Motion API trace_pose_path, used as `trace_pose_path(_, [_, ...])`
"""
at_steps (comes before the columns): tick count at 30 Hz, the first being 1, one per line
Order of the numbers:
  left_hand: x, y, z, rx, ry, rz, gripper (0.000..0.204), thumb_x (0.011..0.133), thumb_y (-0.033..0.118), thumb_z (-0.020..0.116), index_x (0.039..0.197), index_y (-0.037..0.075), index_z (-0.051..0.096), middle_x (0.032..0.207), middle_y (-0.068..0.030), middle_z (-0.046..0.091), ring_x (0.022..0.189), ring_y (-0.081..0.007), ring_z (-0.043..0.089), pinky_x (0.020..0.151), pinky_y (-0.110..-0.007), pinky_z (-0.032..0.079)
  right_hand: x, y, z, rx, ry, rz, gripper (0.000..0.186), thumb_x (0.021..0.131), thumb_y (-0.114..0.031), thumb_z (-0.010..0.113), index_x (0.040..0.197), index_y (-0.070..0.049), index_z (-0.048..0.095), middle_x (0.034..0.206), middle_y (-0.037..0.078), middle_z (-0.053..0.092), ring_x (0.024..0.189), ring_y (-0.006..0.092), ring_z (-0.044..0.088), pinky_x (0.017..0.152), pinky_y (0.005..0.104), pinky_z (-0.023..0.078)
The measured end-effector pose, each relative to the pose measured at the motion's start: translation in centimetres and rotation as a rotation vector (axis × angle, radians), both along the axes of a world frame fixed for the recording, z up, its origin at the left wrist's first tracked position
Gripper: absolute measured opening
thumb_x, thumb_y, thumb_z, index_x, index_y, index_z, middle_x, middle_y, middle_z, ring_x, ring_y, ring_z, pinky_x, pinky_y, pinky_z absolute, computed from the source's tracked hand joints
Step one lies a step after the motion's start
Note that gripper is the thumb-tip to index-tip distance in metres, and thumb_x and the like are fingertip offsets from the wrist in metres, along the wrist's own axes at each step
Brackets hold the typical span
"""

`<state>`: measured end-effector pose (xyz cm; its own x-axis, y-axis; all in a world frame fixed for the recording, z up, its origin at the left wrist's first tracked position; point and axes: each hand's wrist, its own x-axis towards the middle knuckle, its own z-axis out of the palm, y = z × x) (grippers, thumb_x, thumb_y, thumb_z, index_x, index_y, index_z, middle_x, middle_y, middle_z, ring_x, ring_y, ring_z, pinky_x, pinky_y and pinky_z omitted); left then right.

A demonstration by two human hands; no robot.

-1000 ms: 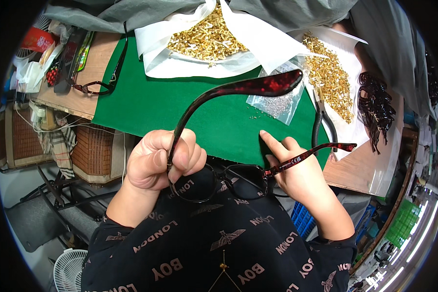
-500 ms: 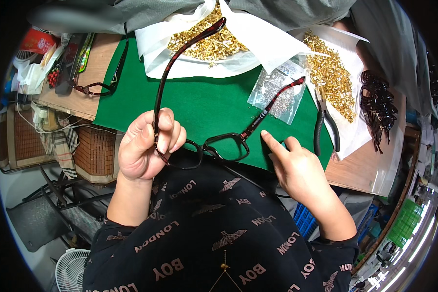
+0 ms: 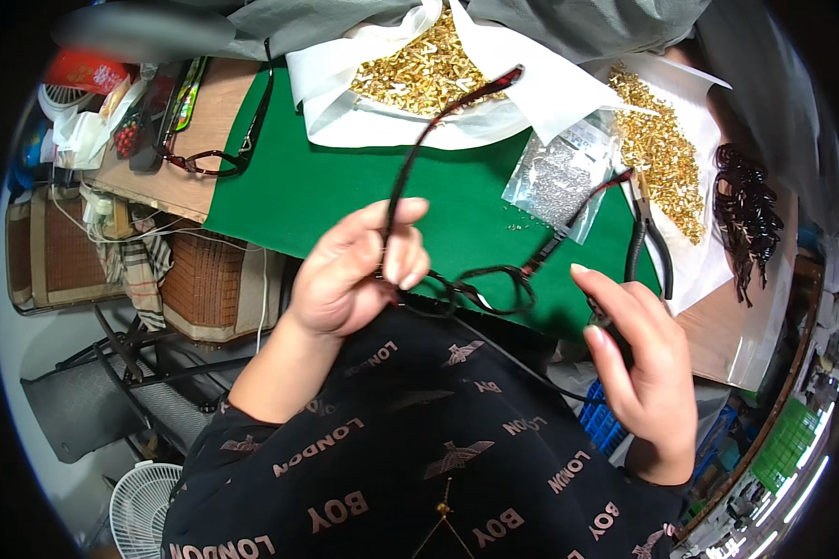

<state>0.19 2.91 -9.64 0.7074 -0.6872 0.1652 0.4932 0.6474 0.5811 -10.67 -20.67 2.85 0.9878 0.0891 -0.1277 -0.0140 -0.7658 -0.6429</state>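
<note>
Room: cluttered workshop, with grey cloth (image 3: 578, 23) draped along the far side and a blue crate (image 3: 598, 410) and green basket (image 3: 785, 443) low on the right.
Table: wooden top (image 3: 718, 347) with a green mat (image 3: 298, 186) over the middle.
Held glasses: dark reddish-brown frame (image 3: 466, 278), slightly blurred, raised at the near edge of the mat; both temples spread outward, away from the body.
Left hand (image 3: 345, 270): fingers pressed together on the left temple (image 3: 415, 158), near the hinge; thumb on one side, fingertips on the other.
Right hand (image 3: 648, 359): apart from the glasses, just right of the front; index finger stretched out, thumb a little way below; something small and dark between, mostly hidden, so not clear whether gripped.
Right temple (image 3: 578, 216): pointing up and right, crossing in view a clear bag (image 3: 555, 177) of tiny silver pieces, with a few loose beside the bag on the mat.
Pliers (image 3: 660, 252): black-handled, lying right of the bag, partly over a white sheet (image 3: 699, 270).
Gold parts: one heap (image 3: 419, 70) in white wrapping (image 3: 364, 130) at the far side, another (image 3: 657, 149) on the sheet to the right.
Dark strips (image 3: 749, 219): glossy, bundled near the right end.
Second glasses (image 3: 205, 163): resting at the mat's left edge, temple pointing away.
Far left: red packet (image 3: 84, 70) and white plastic bag (image 3: 84, 140).
Below left: brown woven seat (image 3: 205, 289) and plaid cloth (image 3: 154, 270).
</note>
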Motion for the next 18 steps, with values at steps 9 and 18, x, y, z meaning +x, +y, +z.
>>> trace_pose_path(9, [-0.8, -2.2, -1.6, -0.117, 0.333, -0.209, 0.040, 0.099, 0.026, 0.041, 0.130, 0.001, 0.046, 0.070, -0.0022, 0.049, 0.062, -0.0134, 0.039, 0.063, -0.028, 0.036, 4.8, 2.7, -3.9, 0.494, -0.024, 0.260, 0.031, 0.087, -0.011, 0.059, 0.116, -0.003, 0.054, 0.096, 0.013, 0.064, 0.087, 0.0310, 0.061, 0.077, 0.0373, 0.049])
trace_pose_path(18, [-0.9, -1.8, -2.3, -0.167, 0.359, -0.218, 0.037, 0.098, 0.025, 0.043, 0.126, 0.001, 0.048, 0.074, -0.0042, 0.058, 0.065, -0.0144, 0.045, 0.065, -0.028, 0.039, 5.6, 3.3, -4.4, 0.482, 0.089, 0.241, 0.034, 0.084, -0.006, 0.061, 0.118, -0.003, 0.055, 0.102, 0.015, 0.064, 0.096, 0.0308, 0.062, 0.083, 0.0349, 0.049])
